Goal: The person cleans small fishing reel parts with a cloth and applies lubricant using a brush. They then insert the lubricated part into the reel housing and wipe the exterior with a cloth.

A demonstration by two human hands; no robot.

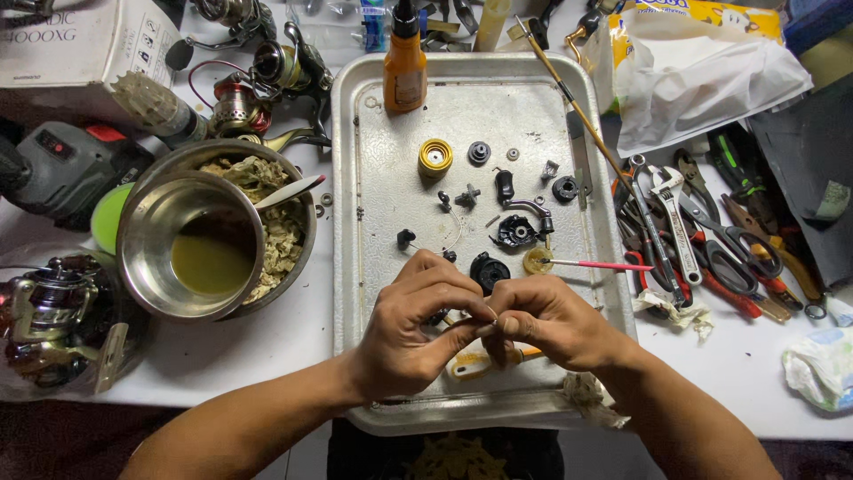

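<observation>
Together, the left hand (410,327) and the right hand (549,322) meet over the near end of a metal tray (373,178), fingertips pinched closed on something tiny between them; it is too small and too covered to tell what it is. Just under the hands, a yellow-handled tool (471,363) lies on the tray, partly hidden by the fingers. Just beyond the knuckles rest small black reel parts (515,233), and a pink-handled brush (597,265) lies just past the right hand, its tip on a pale ring. Farther off from the hands sit a yellow spool (435,158) and, at the tray's far end, an orange bottle (405,69). To the left of the left hand, on the white counter (258,347), a steel bowl (191,244) holds yellowish liquid and sits inside a larger bowl of rags. Fishing reels (267,84) lie beyond that bowl. To the right of the right hand is a heap of pliers, scissors and a wrench (711,240).
</observation>
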